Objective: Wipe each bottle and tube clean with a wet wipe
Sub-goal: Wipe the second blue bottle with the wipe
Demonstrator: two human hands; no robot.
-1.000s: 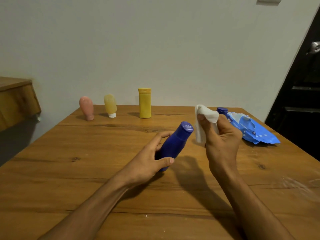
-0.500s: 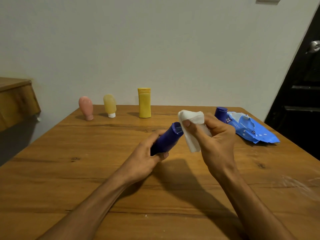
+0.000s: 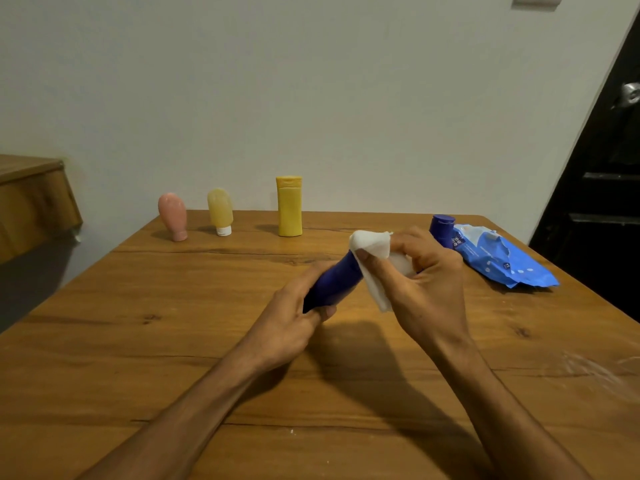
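Note:
My left hand (image 3: 292, 318) grips the lower end of a dark blue bottle (image 3: 334, 282), held tilted above the middle of the wooden table (image 3: 138, 341). My right hand (image 3: 427, 285) holds a white wet wipe (image 3: 372, 252) wrapped over the bottle's cap end, which is hidden under it. Along the far edge stand a pink tube (image 3: 173, 216), a pale yellow tube (image 3: 220, 211) on its white cap, and a yellow bottle (image 3: 289, 206). Another dark blue bottle (image 3: 442, 228) stands behind my right hand.
A blue wet-wipe pack (image 3: 502, 259) lies crumpled at the far right of the table. A wooden shelf (image 3: 31, 199) juts out at the left, off the table. A dark door (image 3: 609, 188) stands to the right. A crinkled clear film (image 3: 602, 372) lies near the right edge.
My right hand has brought the wipe leftward onto the cap of the dark blue bottle and closed over it. My left hand has tipped the bottle lower, toward the right hand.

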